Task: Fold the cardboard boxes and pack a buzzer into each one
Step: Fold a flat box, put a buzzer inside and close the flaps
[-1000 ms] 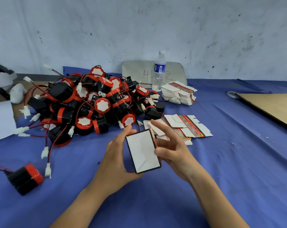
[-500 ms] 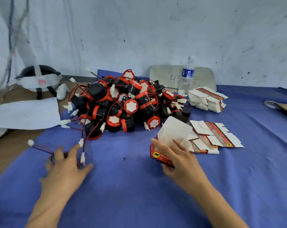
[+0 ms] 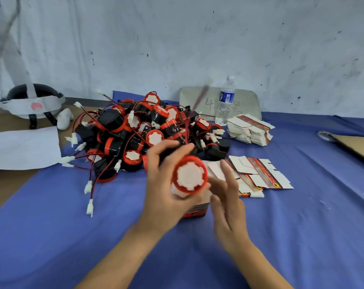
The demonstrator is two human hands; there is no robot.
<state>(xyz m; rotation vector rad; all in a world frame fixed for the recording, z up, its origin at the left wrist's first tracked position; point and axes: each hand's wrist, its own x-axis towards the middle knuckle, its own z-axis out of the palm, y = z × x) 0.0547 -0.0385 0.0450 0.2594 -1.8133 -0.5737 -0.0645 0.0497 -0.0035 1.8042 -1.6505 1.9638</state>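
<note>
Blue cloth covers the worktop (image 3: 302, 236); the buzzer pile (image 3: 135, 132) lies at its far side. Left hand (image 3: 164, 190) is raised, fingers curled round one buzzer (image 3: 189, 176), directly above the folded box (image 3: 195, 211), which is largely hidden. Right hand (image 3: 229, 201), blurred, fingers extended, holds nothing; contact with the box cannot be told.

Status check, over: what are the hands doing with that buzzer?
Left hand grips buzzer just over folded box. Right hand open beside box, blurred. Buzzer's wire trailing up; pile of buzzers close behind.
</note>
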